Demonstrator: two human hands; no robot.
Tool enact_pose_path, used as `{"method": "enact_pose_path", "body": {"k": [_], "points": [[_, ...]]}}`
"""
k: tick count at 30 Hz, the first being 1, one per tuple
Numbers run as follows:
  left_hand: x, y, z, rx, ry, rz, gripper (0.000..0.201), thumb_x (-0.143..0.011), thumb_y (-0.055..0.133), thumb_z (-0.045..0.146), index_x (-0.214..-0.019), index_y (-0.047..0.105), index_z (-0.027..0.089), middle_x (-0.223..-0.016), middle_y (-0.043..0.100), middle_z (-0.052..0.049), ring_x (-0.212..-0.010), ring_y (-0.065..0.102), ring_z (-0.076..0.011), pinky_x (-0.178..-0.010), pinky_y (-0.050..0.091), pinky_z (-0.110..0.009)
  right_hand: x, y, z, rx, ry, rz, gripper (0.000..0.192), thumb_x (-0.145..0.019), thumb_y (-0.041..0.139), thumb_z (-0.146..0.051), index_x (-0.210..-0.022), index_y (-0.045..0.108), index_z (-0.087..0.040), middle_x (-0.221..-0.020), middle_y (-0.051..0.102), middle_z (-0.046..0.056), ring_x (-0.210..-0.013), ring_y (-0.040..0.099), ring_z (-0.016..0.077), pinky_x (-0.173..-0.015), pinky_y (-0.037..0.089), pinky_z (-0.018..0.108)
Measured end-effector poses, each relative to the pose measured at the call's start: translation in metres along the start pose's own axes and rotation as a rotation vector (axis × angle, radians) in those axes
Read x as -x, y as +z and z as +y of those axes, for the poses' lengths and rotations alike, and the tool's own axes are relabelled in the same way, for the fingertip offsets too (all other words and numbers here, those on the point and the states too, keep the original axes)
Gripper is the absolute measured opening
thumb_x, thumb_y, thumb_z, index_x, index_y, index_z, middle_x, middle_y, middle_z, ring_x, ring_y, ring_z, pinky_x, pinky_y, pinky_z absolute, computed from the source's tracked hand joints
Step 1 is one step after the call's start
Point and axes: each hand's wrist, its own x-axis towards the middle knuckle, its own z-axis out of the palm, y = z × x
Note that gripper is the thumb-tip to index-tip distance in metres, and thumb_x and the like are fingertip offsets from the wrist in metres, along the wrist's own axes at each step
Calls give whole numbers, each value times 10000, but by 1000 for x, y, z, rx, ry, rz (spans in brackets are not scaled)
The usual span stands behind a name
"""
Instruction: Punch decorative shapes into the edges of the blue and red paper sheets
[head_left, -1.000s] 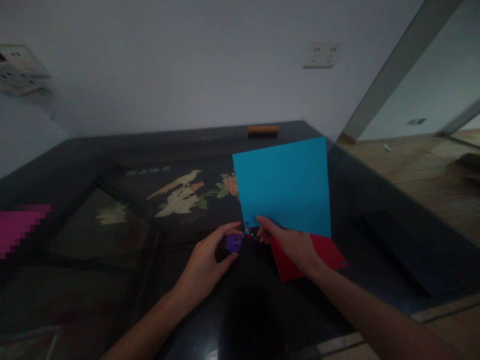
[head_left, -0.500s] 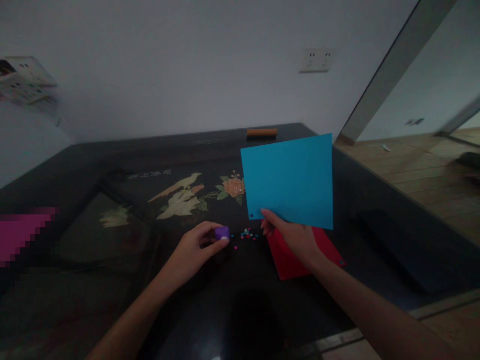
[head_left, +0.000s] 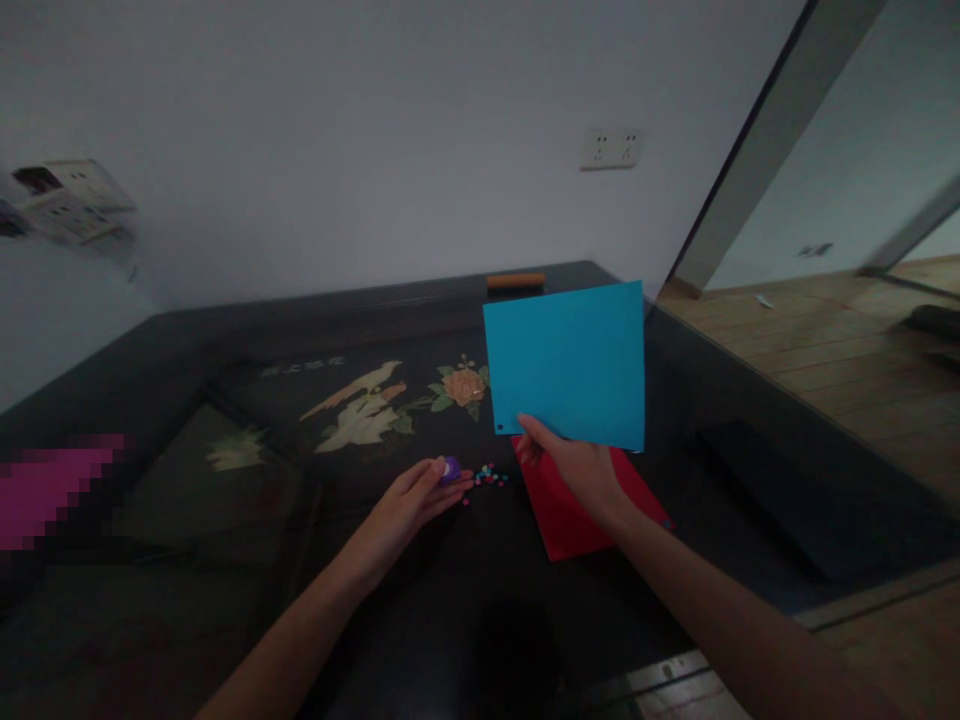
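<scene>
- Pinching the near-left corner of a blue paper sheet (head_left: 568, 365), the right hand (head_left: 577, 470) holds it raised and tilted above the table (head_left: 225, 330).
- Left hand (head_left: 409, 500) rests on the table, fingers (head_left: 442, 488) loosely extended beside a small purple hole punch (head_left: 450, 468); whether they grip it cannot be told.
- Coloured paper dots (head_left: 487, 476) lie scattered between the two hands.
- Red paper sheet (head_left: 570, 515) lies flat beneath the right hand.
- Orange block (head_left: 515, 281) sits at the table's far edge.
</scene>
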Motion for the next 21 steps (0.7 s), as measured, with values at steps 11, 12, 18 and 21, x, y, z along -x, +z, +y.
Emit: {"method": "enact_pose_path", "body": {"k": [11,12,18,21], "points": [[-1,-8,10,-43,36,58,337,-739,685,432,-881,599,139,-1018,710,-130,-1072,611,-252,-1020,400,-392,3,-4,-6,-73,42,21,298,-831,488,-315,-581,609,-207,-622,662,17,-617,632,140,-682,494,250],[0,-7,9,-31,26,44,333,-737,688,430,-874,596,141,-1017,710,-131,-1073,611,-252,-1022,398,-392,3,-3,-5,-91,52,31,303,-829,493,-307,-562,597,-207,-607,652,13,-606,626,137,-687,493,253],[0,3,1,44,24,-28,340,-732,692,427,-891,582,147,-1071,690,-132,-1083,604,-254,-988,430,-386,-3,2,1,-143,80,24,322,-815,511,-271,-502,560,-214,-535,598,-14,-545,592,118,-699,489,251],[0,-1,4,-41,74,-4,358,-740,669,461,-899,589,150,-1043,691,-112,-1026,633,-248,-921,475,-374,-3,2,2,-151,89,20,344,-819,501,-293,-487,545,-216,-532,596,-12,-543,594,121,-682,494,251]]}}
